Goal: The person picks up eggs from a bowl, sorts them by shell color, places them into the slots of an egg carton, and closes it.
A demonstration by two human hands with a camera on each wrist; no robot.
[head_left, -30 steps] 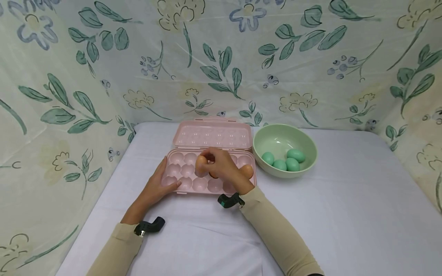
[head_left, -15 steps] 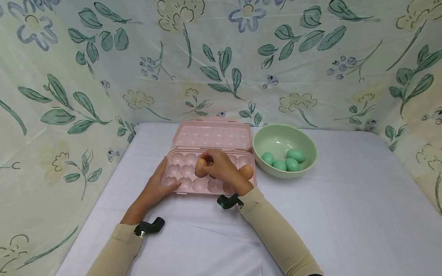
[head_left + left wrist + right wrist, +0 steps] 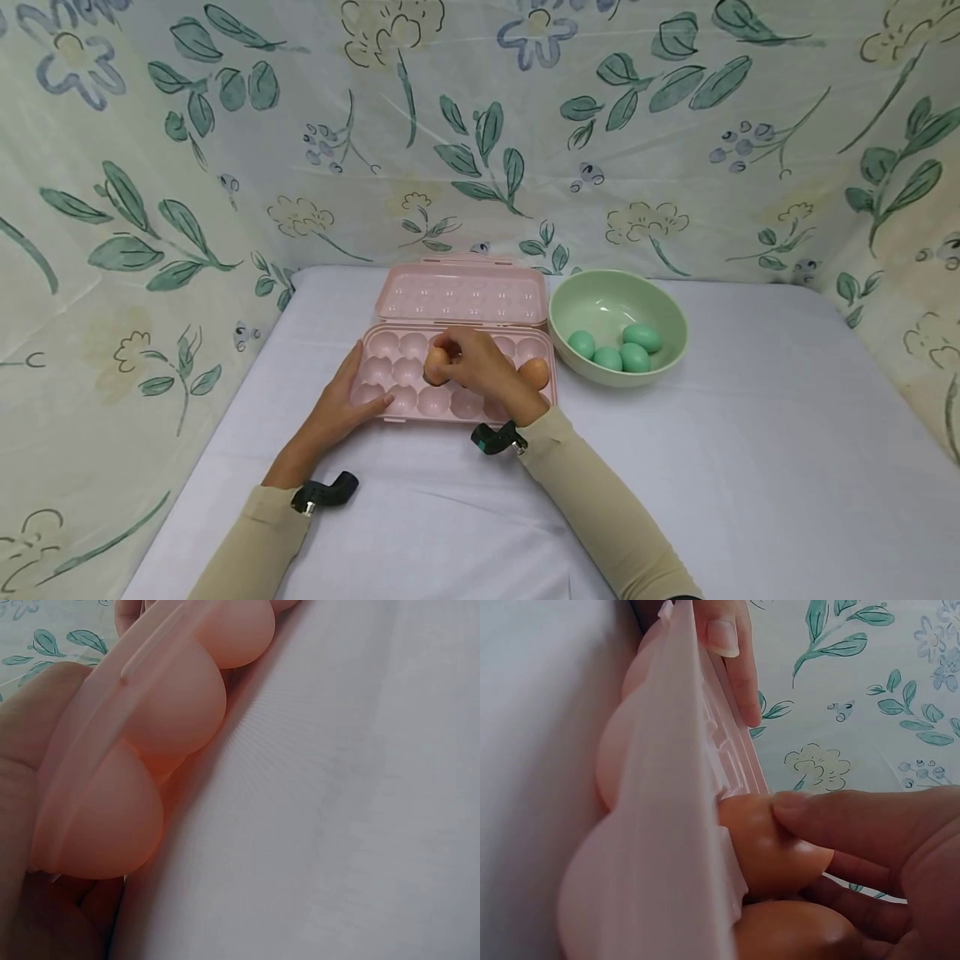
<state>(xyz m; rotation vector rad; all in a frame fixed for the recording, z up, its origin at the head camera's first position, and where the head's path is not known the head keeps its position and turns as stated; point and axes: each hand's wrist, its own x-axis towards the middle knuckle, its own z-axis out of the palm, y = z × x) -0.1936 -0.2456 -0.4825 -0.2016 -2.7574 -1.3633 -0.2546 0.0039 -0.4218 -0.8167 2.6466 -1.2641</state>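
Note:
A pink plastic egg tray [image 3: 435,402] lies open, its lid [image 3: 461,292] folded back. My left hand [image 3: 341,408] grips its near left corner, thumb over the front rim and fingers along the left side. With thumb and fingers my right hand [image 3: 480,360] pinches a brown egg [image 3: 437,367] at a middle-row cup. In the right wrist view that egg [image 3: 769,844] sits at the tray's cups, with another brown egg [image 3: 795,930] close beside it. One more brown egg [image 3: 534,374] rests at the row's right end. My right hand hides some cups.
Right of the tray stands a light green bowl [image 3: 600,308] with several green eggs [image 3: 636,357] in it. A white cloth [image 3: 750,433] covers the table. Floral fabric [image 3: 465,133] hangs behind and at the sides.
My right hand and the brown egg have shifted very slightly, the egg a touch lower at its cup. My left hand, the tray and the bowl stay put.

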